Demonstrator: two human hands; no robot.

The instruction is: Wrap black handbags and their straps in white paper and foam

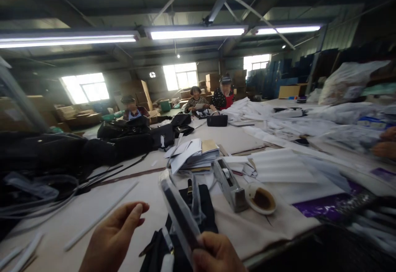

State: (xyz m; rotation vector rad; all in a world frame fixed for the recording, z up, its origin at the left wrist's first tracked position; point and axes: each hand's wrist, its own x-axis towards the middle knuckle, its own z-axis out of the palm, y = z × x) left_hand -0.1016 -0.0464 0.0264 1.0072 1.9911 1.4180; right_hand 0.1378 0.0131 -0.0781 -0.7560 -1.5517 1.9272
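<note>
My right hand (218, 253) is closed around the near end of a dark strap wrapped in milky plastic film (179, 210), which slants up and away to the left. To the left of the strap, my left hand (117, 232) is empty, its fingers loosely curled and apart from the strap. Beneath the strap lies a black bag (207, 210) with a gold-coloured fitting and more plastic film on it. A grey tape dispenser (229, 185) stands just beyond it, beside a roll of tape (261, 199). My right hand hides the strap's near end.
A stack of papers (194, 156) lies beyond the bag. Black bags (123, 140) are heaped at the left. White wrapping sheets (281, 166) and purple packaging (324, 204) cover the right side. Across the table sit several people (198, 100); another person's hand (386, 144) shows at the right edge.
</note>
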